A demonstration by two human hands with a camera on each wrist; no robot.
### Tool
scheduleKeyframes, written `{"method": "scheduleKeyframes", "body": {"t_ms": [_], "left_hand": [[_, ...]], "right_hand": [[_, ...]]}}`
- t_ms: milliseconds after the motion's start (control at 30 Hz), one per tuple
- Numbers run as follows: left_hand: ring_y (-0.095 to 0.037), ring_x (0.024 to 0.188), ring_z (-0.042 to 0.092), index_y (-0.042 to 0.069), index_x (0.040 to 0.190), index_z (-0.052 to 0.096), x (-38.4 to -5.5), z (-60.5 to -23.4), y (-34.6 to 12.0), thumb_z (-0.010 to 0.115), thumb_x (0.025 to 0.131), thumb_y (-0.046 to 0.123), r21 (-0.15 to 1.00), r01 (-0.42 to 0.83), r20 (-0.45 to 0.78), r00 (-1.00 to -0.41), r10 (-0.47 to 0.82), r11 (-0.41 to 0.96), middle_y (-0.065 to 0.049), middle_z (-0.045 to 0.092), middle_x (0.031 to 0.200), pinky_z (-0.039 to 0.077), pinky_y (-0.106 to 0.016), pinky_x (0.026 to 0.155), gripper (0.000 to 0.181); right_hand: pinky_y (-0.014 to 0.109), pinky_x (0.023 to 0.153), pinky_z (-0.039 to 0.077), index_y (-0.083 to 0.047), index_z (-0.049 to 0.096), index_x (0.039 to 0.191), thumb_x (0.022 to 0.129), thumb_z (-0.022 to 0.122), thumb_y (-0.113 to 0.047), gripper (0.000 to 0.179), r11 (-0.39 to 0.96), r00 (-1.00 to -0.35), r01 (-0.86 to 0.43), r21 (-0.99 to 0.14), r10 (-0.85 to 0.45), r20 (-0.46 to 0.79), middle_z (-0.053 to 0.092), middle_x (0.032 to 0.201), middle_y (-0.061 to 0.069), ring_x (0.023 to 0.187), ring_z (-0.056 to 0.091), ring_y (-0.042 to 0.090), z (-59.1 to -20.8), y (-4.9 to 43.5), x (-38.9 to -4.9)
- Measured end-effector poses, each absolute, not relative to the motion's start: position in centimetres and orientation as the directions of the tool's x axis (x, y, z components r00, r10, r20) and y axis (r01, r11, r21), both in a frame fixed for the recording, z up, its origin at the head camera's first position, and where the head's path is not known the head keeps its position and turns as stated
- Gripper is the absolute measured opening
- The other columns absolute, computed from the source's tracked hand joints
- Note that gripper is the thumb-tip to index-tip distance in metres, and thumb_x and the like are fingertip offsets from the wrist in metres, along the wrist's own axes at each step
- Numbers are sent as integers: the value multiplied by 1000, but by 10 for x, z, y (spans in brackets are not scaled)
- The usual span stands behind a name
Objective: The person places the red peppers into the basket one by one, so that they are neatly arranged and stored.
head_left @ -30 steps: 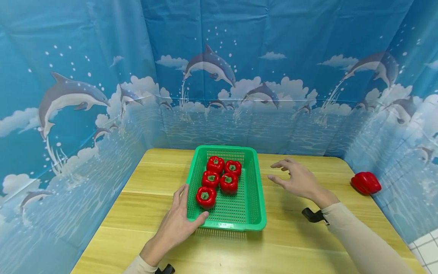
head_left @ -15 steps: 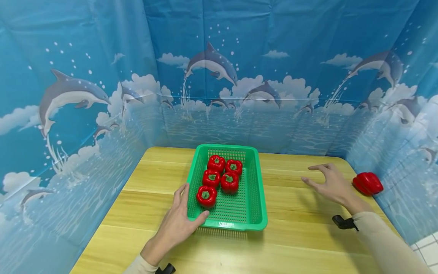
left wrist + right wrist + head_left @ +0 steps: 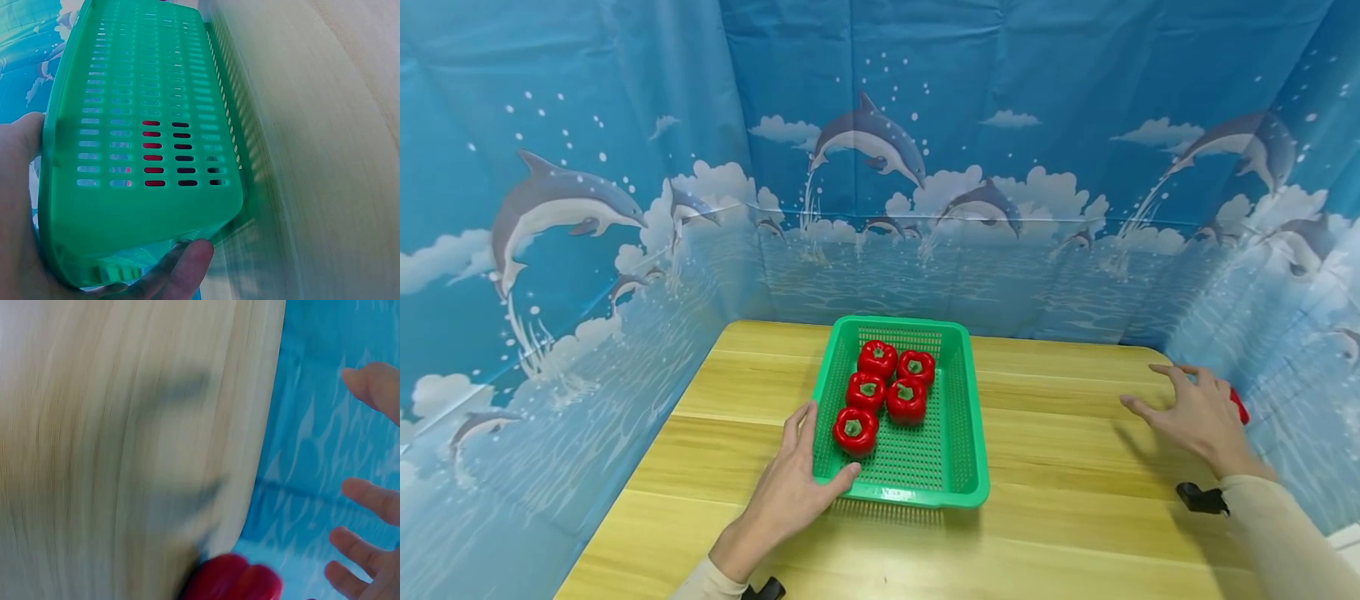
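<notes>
My left hand [image 3: 782, 492] holds the near left corner of a green plastic basket [image 3: 962, 375]. Its thumb lies over the near rim; the fingers [image 3: 190, 269] go round the left outer wall. Inside the basket several red bell peppers stand with green stems up, among them one pepper [image 3: 855, 431] closest to that hand. At the table's right side my right hand [image 3: 1202, 421] is above the wood with fingers spread and nothing in them. It partly hides a single red bell pepper [image 3: 1240, 406] behind it, which also shows as a red pepper [image 3: 234, 578] low in the right wrist view.
A yellow wooden table [image 3: 1060, 492] carries the basket near its middle. Blue dolphin-print curtains [image 3: 880, 275] hang close along the back and both sides. The lone pepper sits near the table's right edge.
My right hand has moved right, from beside the basket to the lone pepper at the table's right edge, fingers still spread. My left hand and the basket have stayed put.
</notes>
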State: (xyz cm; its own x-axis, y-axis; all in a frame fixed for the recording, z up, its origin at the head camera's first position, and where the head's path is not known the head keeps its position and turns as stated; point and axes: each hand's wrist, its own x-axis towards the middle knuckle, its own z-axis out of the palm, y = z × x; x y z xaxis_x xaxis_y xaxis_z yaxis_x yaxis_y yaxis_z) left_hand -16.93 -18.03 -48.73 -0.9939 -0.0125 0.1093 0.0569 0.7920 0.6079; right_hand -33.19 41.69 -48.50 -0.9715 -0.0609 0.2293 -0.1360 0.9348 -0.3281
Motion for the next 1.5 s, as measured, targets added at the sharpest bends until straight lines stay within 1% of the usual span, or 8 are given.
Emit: {"method": "scheduleKeyframes", "body": {"t_ms": [200, 433, 600, 733, 867, 1100, 1333, 1500], "left_hand": [[-23, 97, 71, 16, 174, 8, -169, -488, -180, 63, 88, 84, 608, 60, 109, -994, -8, 792, 2, 15, 178, 46, -27, 52, 123], [-22, 92, 70, 16, 174, 9, -170, -488, -180, 62, 88, 85, 602, 67, 114, -993, -3, 795, 0, 15, 179, 45, -28, 50, 123], [-21, 89, 70, 17, 174, 9, -170, -487, -180, 62, 87, 85, 601, 65, 110, -994, -2, 797, 0, 15, 178, 45, -29, 49, 123], [-20, 87, 69, 17, 174, 9, -170, -487, -180, 62, 87, 86, 598, 62, 107, -994, -3, 799, 0, 14, 178, 45, -29, 48, 123], [-21, 88, 69, 17, 174, 8, -170, -487, -180, 62, 87, 86, 595, 64, 109, -994, -2, 801, 0, 15, 178, 45, -29, 49, 123], [-24, 95, 71, 16, 174, 8, -170, -488, -180, 61, 88, 86, 599, 62, 107, -994, -3, 798, 0, 14, 178, 46, -28, 52, 123], [-17, 80, 65, 17, 174, 7, -169, -486, -179, 62, 88, 84, 609, 55, 99, -995, -7, 791, 3, 13, 178, 46, -30, 48, 122], [-17, 80, 65, 17, 174, 7, -169, -486, -179, 62, 88, 85, 607, 54, 96, -995, -6, 793, 2, 13, 178, 45, -29, 48, 123]], "right_hand": [[88, 95, 23, -2, 35, 165, 94, 72, -64, 102, 935, -965, -84, -345, 10, 263, 20, 161, 48, 140, 19, 76, -490, 444, -331], [81, 79, 44, 3, 24, 167, 95, 74, -58, 107, 918, -970, -70, -390, 28, 240, 10, 163, 51, 145, 16, 74, -502, 475, -331], [77, 75, 46, 5, 21, 167, 96, 74, -57, 109, 919, -977, -59, -391, 27, 212, 19, 155, 55, 135, 23, 75, -511, 489, -330], [71, 68, 50, 4, 23, 167, 96, 76, -54, 106, 915, -974, -69, -398, 25, 226, 26, 149, 54, 126, 29, 72, -515, 492, -330], [63, 60, 54, 4, 36, 162, 96, 79, -46, 93, 908, -971, -110, -405, -10, 241, 32, 141, 53, 117, 34, 68, -516, 491, -329], [63, 64, 56, 5, 51, 146, 97, 81, -31, 68, 910, -961, -180, -373, -81, 265, 56, 123, 46, 94, 58, 61, -516, 490, -330], [55, 61, 56, 4, 52, 146, 97, 81, -33, 68, 899, -958, -182, -397, -70, 279, 54, 124, 42, 98, 53, 57, -517, 480, -330], [56, 61, 57, 4, 52, 144, 97, 81, -32, 66, 896, -959, -169, -410, -53, 279, 52, 125, 42, 100, 50, 58, -518, 474, -330]]}}
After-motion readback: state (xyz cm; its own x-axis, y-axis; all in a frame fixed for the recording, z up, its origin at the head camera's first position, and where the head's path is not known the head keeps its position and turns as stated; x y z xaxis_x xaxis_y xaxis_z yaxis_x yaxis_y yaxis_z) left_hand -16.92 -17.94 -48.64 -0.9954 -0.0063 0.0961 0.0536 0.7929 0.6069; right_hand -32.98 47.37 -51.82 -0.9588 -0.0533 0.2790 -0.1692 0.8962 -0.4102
